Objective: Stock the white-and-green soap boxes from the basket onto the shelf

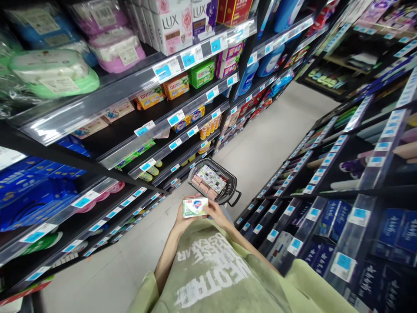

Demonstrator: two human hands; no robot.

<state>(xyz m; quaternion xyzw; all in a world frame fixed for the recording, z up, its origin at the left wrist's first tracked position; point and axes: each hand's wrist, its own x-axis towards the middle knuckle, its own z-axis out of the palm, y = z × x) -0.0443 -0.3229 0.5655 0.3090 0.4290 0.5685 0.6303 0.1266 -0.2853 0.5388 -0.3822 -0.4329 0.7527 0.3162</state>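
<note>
A white and green soap box (194, 208) with a blue and red logo is held in front of my torso. My left hand (181, 222) is closed around its left side and underside. My right hand (216, 214) grips the right end, fingertips at the box's edge. Just beyond my hands, a black shopping basket (230, 177) stands on the floor. Inside it lie several similar white boxes (208, 174) with logos and several pink packs (204, 187).
On the left, a shelf rack carries LUX boxes (174, 26), a green soap dish (55, 71), orange soap packs (176, 86) and a green pack (202, 74). Dark blue packages (335, 217) fill the right shelves. The pale aisle floor (273, 124) runs ahead between the racks.
</note>
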